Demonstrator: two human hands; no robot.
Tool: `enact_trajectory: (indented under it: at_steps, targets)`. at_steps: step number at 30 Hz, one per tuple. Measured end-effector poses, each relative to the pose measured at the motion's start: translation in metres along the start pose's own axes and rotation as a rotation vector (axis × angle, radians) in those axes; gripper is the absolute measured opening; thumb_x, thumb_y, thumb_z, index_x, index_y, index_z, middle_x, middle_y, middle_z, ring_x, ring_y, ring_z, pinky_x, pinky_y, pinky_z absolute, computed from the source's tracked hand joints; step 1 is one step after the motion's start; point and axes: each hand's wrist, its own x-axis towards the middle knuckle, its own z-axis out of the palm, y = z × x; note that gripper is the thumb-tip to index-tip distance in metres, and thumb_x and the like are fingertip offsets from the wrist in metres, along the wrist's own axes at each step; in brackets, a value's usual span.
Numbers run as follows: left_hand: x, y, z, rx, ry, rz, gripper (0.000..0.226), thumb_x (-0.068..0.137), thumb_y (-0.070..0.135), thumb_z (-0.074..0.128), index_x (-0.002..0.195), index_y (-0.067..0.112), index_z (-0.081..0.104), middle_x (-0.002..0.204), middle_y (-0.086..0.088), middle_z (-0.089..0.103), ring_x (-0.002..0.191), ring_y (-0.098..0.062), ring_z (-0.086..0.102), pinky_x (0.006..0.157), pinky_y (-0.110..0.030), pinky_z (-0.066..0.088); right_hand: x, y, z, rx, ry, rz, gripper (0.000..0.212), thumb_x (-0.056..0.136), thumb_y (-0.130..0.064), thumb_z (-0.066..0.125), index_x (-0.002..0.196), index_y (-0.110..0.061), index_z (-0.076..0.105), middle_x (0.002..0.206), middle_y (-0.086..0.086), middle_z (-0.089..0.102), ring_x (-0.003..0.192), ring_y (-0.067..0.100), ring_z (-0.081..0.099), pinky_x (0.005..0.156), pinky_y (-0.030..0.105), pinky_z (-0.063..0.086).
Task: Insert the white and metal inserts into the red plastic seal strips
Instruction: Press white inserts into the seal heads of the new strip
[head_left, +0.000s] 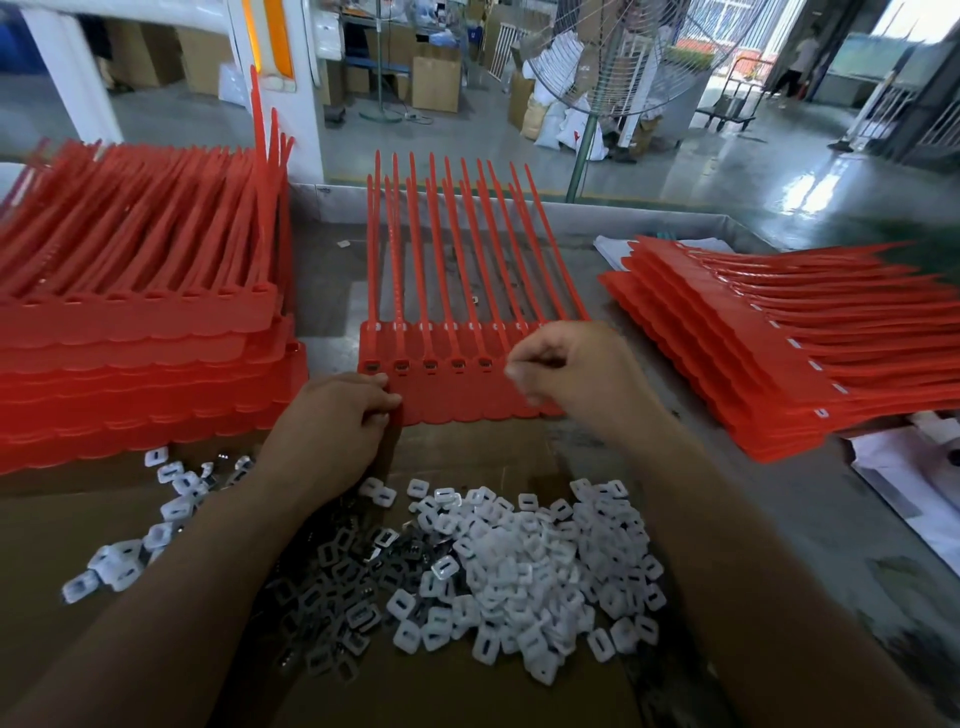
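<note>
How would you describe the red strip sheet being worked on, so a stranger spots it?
Three lots of red seal strips lie on the table. Take the middle sheet, between the tall left stack and the fanned right stack. Only it has the left hand gripping its edge.

Views: one, head-worn, wide-angle.
Position: on the person's head, above the near edge of the table (327, 270).
Facing: forward and down; workshop floor (727, 156) runs across the top of the frame.
Nearness: close; left hand (332, 415) and right hand (566, 364) sit mid-frame at the red seal strips (457, 400).
Edges: bowed by the lens.
</note>
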Motion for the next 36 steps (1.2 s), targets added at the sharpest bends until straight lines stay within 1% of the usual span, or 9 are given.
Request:
enact_trajectory:
  at_steps: [4,7,12,14,17,24,28,31,36]
  targets:
    - [0.000,0.000,-0.001,0.000,-0.018,-0.004,0.029,0.087,0.009,0.052,0.113,0.015,0.063,0.131,0.002,0.052,0.123,-0.013,0.042,0.103,-0.021,0.023,0.017,0.023,-0.016,0.023,0.186,0.129,0.006,0.082,-0.013,0.067,0.076,-0.014,0.066,0.064,-0.001,0.064,0.045,-0.003,0.055,0.050,0.010,0.047]
    - [0.000,0.000,-0.001,0.006,-0.021,-0.009,0.029,0.088,0.011,0.051,0.114,0.016,0.063,0.132,0.003,0.051,0.124,-0.012,0.040,0.103,-0.020,0.022,0.028,0.035,-0.020,0.038,0.208,0.186,0.005,0.085,-0.004,0.061,0.085,-0.003,0.067,0.063,0.002,0.060,0.049,0.002,0.054,0.050,0.009,0.046]
    - [-0.001,0.000,0.000,0.004,-0.018,-0.016,0.029,0.087,0.010,0.053,0.114,0.016,0.063,0.132,0.003,0.051,0.124,-0.013,0.041,0.103,-0.022,0.022,0.040,0.043,-0.010,-0.149,0.125,0.180,0.010,0.086,-0.007,0.059,0.087,-0.005,0.068,0.080,0.000,0.062,0.072,0.008,0.053,0.070,0.022,0.041]
    - [-0.001,0.000,0.000,0.007,-0.016,-0.015,0.029,0.087,0.010,0.053,0.114,0.016,0.063,0.132,0.002,0.052,0.124,-0.013,0.041,0.102,-0.021,0.022,0.043,0.047,-0.004,-0.157,0.092,0.188,0.010,0.086,-0.006,0.058,0.087,-0.005,0.068,0.084,-0.001,0.060,0.078,0.008,0.052,0.060,0.016,0.036]
    - [-0.002,0.000,0.000,0.009,-0.013,-0.010,0.029,0.087,0.010,0.053,0.113,0.016,0.063,0.131,0.002,0.052,0.123,-0.013,0.042,0.102,-0.021,0.022,0.044,0.054,0.003,-0.156,0.066,0.216,0.011,0.087,-0.006,0.058,0.088,-0.006,0.069,0.080,-0.002,0.058,0.067,0.002,0.048,0.053,0.006,0.032]
    - [-0.002,0.001,0.000,0.006,-0.017,-0.016,0.029,0.088,0.010,0.052,0.114,0.016,0.063,0.132,0.002,0.052,0.124,-0.013,0.041,0.102,-0.021,0.023,0.049,0.061,0.005,-0.204,0.042,0.193,0.013,0.086,-0.008,0.059,0.078,-0.015,0.067,0.068,-0.014,0.052,0.067,0.001,0.047,0.060,0.020,0.036]
    - [-0.003,0.002,-0.001,0.013,-0.026,-0.022,0.029,0.089,0.012,0.050,0.115,0.017,0.061,0.133,0.004,0.050,0.124,-0.012,0.039,0.102,-0.022,0.022,0.052,0.062,0.006,-0.268,0.028,0.177,0.012,0.084,-0.006,0.060,0.079,-0.008,0.071,0.069,-0.013,0.053,0.075,0.007,0.051,0.070,0.021,0.036]
    - [-0.002,0.002,-0.002,0.014,-0.031,-0.027,0.030,0.089,0.012,0.050,0.116,0.018,0.061,0.134,0.004,0.049,0.125,-0.012,0.038,0.102,-0.022,0.022,0.053,0.061,0.007,-0.257,0.058,0.199,0.018,0.083,-0.006,0.061,0.068,-0.016,0.065,0.066,-0.016,0.051,0.074,0.006,0.051,0.070,0.022,0.037]
    - [-0.003,0.004,-0.003,0.015,-0.028,-0.021,0.029,0.089,0.011,0.050,0.116,0.016,0.061,0.134,0.003,0.050,0.125,-0.013,0.039,0.103,-0.022,0.021,0.053,0.062,0.010,-0.253,0.136,0.275,0.014,0.081,-0.014,0.064,0.077,-0.024,0.055,0.088,-0.007,0.055,0.087,0.010,0.050,0.074,0.026,0.039]
